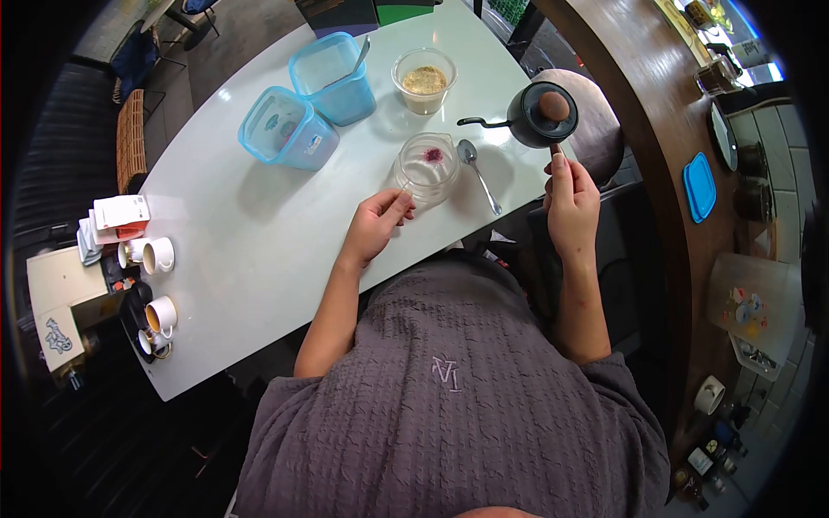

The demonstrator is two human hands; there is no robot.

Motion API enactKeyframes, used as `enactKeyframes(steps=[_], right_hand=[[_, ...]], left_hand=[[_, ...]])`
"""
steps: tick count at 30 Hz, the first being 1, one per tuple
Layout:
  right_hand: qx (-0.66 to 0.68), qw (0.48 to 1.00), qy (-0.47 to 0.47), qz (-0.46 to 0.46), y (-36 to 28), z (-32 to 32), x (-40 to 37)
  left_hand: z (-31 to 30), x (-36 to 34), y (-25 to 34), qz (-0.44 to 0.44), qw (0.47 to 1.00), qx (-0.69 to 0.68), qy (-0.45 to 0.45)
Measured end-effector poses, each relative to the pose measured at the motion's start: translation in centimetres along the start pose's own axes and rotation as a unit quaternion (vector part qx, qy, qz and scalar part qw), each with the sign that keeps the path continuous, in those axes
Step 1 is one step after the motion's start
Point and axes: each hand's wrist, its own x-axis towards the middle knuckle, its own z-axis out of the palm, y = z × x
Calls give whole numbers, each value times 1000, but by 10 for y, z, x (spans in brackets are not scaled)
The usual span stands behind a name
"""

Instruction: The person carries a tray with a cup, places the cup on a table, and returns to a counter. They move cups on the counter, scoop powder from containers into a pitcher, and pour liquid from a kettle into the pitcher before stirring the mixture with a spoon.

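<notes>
My left hand [380,224] pinches the handle of a clear glass pitcher [417,183] on the white table; a small dark red heap lies inside it. My right hand [572,203] grips the handle of a black gooseneck kettle [533,125], whose spout points left toward the pitcher without touching it. Between pitcher and kettle lies a metal spoon [481,180]. Behind the pitcher is a clear cup [423,102] with yellowish grains. Two light blue containers [311,148] [350,102] stand to the left, the rear one with a utensil in it.
White mugs [159,256] and packets [122,211] line the white table's [250,285] left end. A dark box [341,15] sits at its far edge. On the right, a brown wooden counter [661,164] holds a blue lid [700,187]. A round stool [596,121] is beyond the kettle.
</notes>
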Motion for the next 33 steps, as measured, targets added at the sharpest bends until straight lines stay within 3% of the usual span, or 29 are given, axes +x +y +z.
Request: enactKeyframes(steps=[13,33], right_hand=[[-95,994,22,-38,-8,3,-2],[-76,995,26,-65,-15,9,-5]], left_hand=[[3,-1,4,-22,999,28,-40],[0,1,6,-36,997,42,-62]])
